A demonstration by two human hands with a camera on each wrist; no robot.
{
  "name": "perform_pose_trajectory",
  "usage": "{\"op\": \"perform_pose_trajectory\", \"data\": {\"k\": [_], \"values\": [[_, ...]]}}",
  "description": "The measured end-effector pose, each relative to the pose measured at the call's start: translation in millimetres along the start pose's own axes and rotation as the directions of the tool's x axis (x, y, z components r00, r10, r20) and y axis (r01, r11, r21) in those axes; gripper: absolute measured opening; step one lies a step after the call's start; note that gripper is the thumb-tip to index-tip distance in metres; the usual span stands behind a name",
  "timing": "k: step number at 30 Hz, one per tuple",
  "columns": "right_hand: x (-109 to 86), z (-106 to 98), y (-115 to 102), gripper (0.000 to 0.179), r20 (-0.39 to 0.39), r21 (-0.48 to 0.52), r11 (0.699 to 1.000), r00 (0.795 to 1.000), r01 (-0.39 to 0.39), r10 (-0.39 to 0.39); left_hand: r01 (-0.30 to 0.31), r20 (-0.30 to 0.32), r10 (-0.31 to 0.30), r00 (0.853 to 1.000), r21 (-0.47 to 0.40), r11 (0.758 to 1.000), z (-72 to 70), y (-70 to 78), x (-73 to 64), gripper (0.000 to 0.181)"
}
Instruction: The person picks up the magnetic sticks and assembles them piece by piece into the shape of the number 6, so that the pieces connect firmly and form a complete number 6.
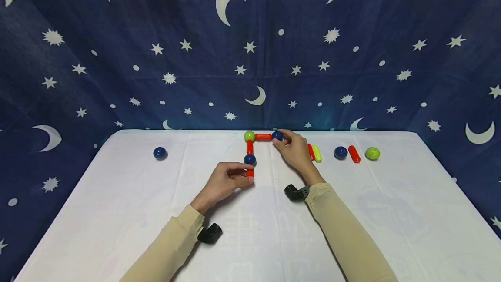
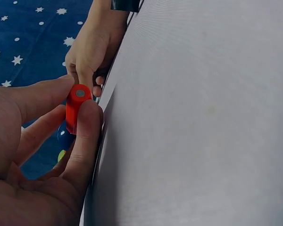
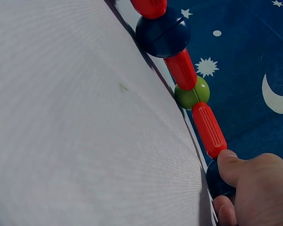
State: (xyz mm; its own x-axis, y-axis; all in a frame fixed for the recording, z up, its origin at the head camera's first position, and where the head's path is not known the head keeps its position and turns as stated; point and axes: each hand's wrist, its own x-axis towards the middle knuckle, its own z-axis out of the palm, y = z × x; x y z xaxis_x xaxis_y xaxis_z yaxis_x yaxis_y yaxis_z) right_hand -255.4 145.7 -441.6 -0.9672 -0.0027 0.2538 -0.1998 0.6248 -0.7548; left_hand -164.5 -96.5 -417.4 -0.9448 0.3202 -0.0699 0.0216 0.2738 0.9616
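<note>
A chain of balls and rods lies near the table's back edge. At its corner sits a green ball (image 1: 249, 136), with one red rod (image 1: 263, 137) running right to a blue ball (image 1: 277, 135) and another red rod (image 1: 249, 147) running toward the front to a second blue ball (image 1: 250, 159). My right hand (image 1: 294, 149) pinches the blue ball at the right end. A further red rod (image 2: 73, 110) joins the front blue ball, and my left hand (image 1: 227, 182) pinches it between thumb and fingers. Its free end shows a grey metal disc in the left wrist view.
To the left lies a lone blue ball (image 1: 159, 153). Right of my right hand are a partly hidden red rod (image 1: 311, 152), a yellow-green rod (image 1: 317, 153), a blue ball (image 1: 340, 152), a red rod (image 1: 354, 154) and a green ball (image 1: 372, 153). A starry curtain (image 1: 195, 90) hangs behind.
</note>
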Motion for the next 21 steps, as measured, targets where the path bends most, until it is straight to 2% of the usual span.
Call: {"op": "perform_pose_trajectory", "data": {"k": [13, 21], "values": [[-0.2, 0.9, -2.3, 0.045, 0.007, -0.015, 0.999, 0.999, -0.031, 0.031, 0.020, -0.006, -0.020, 1.000, -0.014, 1.000, -3.8, 2.5, -0.2, 0.040], [-0.4, 1.0, -3.0, 0.045, 0.012, -0.005, 0.999, 0.999, -0.046, 0.046, -0.015, -0.015, 0.015, 1.000, -0.029, 0.999, -15.8, 0.6, 0.7, 0.036]]}}
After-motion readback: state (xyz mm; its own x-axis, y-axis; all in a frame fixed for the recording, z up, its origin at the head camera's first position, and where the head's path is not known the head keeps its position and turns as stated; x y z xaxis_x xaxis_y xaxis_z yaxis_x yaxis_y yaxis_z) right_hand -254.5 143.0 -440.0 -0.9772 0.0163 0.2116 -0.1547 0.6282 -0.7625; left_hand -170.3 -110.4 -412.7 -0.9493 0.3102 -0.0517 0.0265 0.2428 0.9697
